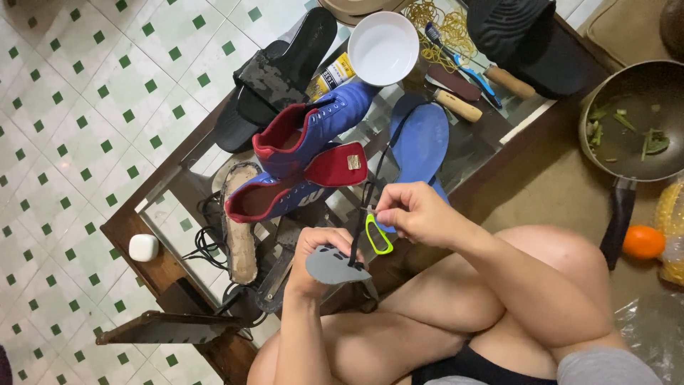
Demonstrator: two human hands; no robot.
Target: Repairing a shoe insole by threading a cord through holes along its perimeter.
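Stitching step, lower centre of frame: left hand grips grey shoe piece, right hand pinches black thread taut. Next pull likely needs steady tension.

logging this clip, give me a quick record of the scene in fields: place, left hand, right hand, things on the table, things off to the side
place: low glass-topped table over green and white tiled floor, person seated with legs crossed
left hand: left hand holds a grey perforated shoe piece
right hand: right hand pinches a black lace beside a neon yellow-green tool
on table: two blue shoes with red lining, blue insole, white bowl, black sandals
to the side: pan of green scraps, orange fruit
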